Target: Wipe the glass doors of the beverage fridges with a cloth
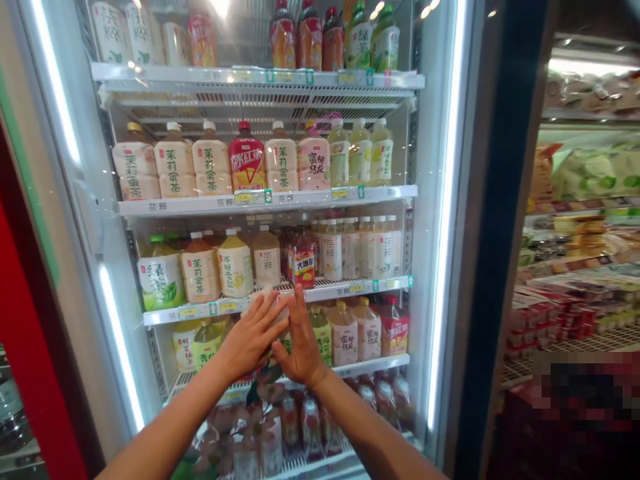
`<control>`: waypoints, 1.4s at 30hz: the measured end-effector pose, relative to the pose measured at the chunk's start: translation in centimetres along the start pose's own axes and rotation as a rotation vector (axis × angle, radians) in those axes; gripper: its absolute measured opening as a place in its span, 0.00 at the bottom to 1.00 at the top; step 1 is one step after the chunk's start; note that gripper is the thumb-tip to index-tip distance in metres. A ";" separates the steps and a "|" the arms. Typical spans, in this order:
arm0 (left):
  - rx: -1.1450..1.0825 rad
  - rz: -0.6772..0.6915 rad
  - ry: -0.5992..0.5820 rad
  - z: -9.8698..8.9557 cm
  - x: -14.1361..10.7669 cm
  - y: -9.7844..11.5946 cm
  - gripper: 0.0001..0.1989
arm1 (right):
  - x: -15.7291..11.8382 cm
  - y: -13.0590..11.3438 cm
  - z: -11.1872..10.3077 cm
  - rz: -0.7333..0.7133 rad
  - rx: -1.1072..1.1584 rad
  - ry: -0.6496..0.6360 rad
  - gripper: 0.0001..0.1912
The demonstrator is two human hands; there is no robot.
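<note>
My left hand (253,337) and my right hand (300,337) are raised side by side with the palms forward, their fingertips close together. Both appear pressed flat on the glass door (260,113) of a lit drinks cooler, though the contact is hard to confirm. Neither hand holds anything. Behind them, a white wire shelf edge (280,297) runs at fingertip height. Rows of plastic tea bottles fill the shelves, including a green tea bottle (160,280) on the left. A bottle with a red label (304,261) stands just above my right fingertips. My hands hide part of the bottles behind them.
The cooler's dark door frame (500,220) stands to the right, with packaged snacks on store shelves (580,267) beyond it. A red panel (35,320) runs along the left side. The lower right corner is pixelated.
</note>
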State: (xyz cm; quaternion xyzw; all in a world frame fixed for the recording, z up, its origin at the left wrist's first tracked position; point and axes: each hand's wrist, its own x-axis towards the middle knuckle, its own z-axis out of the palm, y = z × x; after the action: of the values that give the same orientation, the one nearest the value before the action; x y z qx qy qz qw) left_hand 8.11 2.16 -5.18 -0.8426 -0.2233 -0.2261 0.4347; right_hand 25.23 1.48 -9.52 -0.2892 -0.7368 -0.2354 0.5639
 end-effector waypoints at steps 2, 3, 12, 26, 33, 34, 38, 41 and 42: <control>-0.001 0.015 0.000 -1.7 -2.9 -2.0 0.35 | -0.2 1.2 0.2 -0.108 -0.013 -0.046 0.50; 0.010 0.010 -0.001 -2.5 -4.3 -2.8 0.36 | -0.3 1.7 0.1 -0.168 -0.034 -0.078 0.50; 0.144 -0.029 -0.074 -4.2 -6.2 -2.5 0.33 | 0.3 0.0 -0.7 -0.225 -0.281 -0.250 0.42; 0.192 -0.054 -0.004 -9.0 -7.0 -10.9 0.37 | 10.2 9.1 -6.5 -0.279 -0.383 -0.153 0.48; 0.244 -0.349 0.186 -8.8 -3.7 -13.7 0.39 | 20.4 5.0 -3.5 -0.313 -0.369 -0.089 0.48; 0.240 -0.369 0.208 -8.4 -3.7 -13.7 0.39 | 19.8 3.6 -2.5 -0.466 -0.345 -0.212 0.49; 0.231 -0.371 0.265 -7.3 -4.1 -13.5 0.39 | 19.8 1.4 -1.5 -0.918 -0.266 -0.599 0.48; 0.222 -0.370 0.292 -7.2 -4.3 -13.5 0.40 | 25.1 1.8 -2.4 -0.726 -0.341 -0.469 0.46; 0.214 -0.372 0.303 -7.2 -4.3 -13.5 0.40 | 26.9 1.8 -2.5 -0.599 -0.377 -0.374 0.46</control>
State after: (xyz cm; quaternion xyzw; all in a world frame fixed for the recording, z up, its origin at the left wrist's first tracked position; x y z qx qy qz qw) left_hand -4.39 2.44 4.59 -0.6927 -0.3295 -0.4011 0.5008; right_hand 22.90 5.45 17.16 -0.1976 -0.8224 -0.4639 0.2636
